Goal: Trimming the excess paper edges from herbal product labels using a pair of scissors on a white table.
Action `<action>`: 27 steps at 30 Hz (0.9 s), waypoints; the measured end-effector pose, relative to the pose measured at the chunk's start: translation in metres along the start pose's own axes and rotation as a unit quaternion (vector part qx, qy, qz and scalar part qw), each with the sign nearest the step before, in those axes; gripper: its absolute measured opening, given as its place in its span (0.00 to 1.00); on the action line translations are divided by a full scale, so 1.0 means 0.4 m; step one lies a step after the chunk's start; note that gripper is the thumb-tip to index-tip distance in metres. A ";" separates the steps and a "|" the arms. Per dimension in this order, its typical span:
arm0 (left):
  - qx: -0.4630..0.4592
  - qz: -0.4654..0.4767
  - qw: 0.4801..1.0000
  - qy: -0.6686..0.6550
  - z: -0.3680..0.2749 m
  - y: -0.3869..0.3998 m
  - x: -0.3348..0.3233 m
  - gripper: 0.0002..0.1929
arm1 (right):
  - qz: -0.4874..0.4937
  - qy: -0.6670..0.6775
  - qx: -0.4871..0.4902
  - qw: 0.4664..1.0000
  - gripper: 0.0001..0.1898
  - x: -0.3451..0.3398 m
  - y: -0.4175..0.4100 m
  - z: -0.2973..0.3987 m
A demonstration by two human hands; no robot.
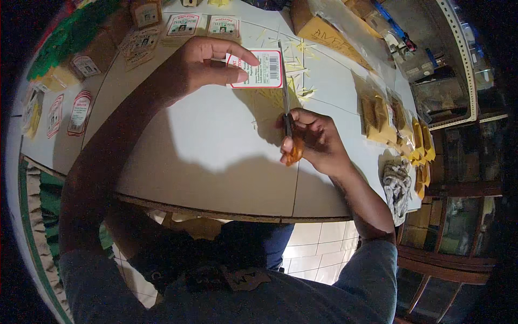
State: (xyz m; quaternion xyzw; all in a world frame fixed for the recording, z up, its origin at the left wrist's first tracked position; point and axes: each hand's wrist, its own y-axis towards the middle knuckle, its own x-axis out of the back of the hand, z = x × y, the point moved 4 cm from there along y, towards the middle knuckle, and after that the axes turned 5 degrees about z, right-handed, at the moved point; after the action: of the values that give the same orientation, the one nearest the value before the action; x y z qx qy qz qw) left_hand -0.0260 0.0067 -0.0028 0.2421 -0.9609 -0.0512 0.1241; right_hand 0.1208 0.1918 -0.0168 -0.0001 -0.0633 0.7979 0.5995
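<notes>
My left hand (218, 62) pinches a printed paper label (267, 77) with a red border and a barcode, held above the white table. In my right hand (317, 139) is a pair of scissors (288, 121) with orange-brown handles, its blades pointing away from me along the label's right edge. Whether the blades are parted cannot be told. Thin yellowish paper strips (301, 91) lie scattered beneath and to the right of the label.
Stacks of printed labels (184, 26) stand at the back and left. A marked cardboard box (327, 38) is at the back right. Filled brown packets (378, 121) and a crumpled cloth (396, 186) lie along the right side. The white tabletop's (226, 194) near edge is before my body.
</notes>
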 end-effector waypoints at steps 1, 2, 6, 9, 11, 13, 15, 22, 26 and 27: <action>0.001 -0.002 1.000 -0.008 0.002 -0.002 0.003 0.16 | 0.000 0.009 -0.004 1.000 0.15 0.001 0.001 0.004; 0.002 -0.004 1.000 -0.016 0.004 -0.004 0.006 0.16 | 0.000 0.017 -0.008 1.000 0.16 0.002 0.001 0.007; 0.015 -0.018 0.995 -0.101 0.015 -0.002 0.006 0.14 | 0.021 0.082 0.018 0.996 0.17 0.025 0.002 0.008; 0.016 -0.008 1.000 -0.025 0.027 0.003 0.025 0.12 | 0.049 0.166 -0.007 0.985 0.19 0.024 0.009 0.001; 0.024 -0.042 0.998 -0.037 0.029 0.004 0.038 0.11 | 0.054 0.117 -0.012 0.992 0.21 0.018 0.012 -0.004; 0.006 -0.053 0.994 -0.100 0.023 0.007 0.029 0.11 | 0.067 0.100 0.001 0.993 0.22 0.018 0.008 -0.008; -0.012 -0.064 0.985 -0.162 0.018 0.004 0.027 0.11 | 0.080 0.082 0.015 0.993 0.22 0.013 0.006 -0.004; -0.021 -0.067 0.991 -0.113 0.020 0.003 0.023 0.16 | 0.075 0.027 -0.019 0.997 0.19 -0.013 -0.004 0.008; -0.022 -0.066 0.995 -0.078 0.005 -0.001 0.019 0.17 | 0.067 0.000 0.010 0.998 0.18 -0.015 -0.005 0.014; -0.022 -0.065 0.994 -0.079 0.005 0.000 0.018 0.17 | 0.058 0.036 0.010 0.998 0.18 -0.013 -0.004 0.001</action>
State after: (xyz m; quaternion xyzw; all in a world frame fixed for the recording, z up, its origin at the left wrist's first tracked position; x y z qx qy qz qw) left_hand -0.0327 0.0034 -0.0031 0.2970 -0.9484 -0.0992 0.0493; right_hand 0.1240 0.1873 -0.0164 -0.0268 -0.0334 0.8313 0.5541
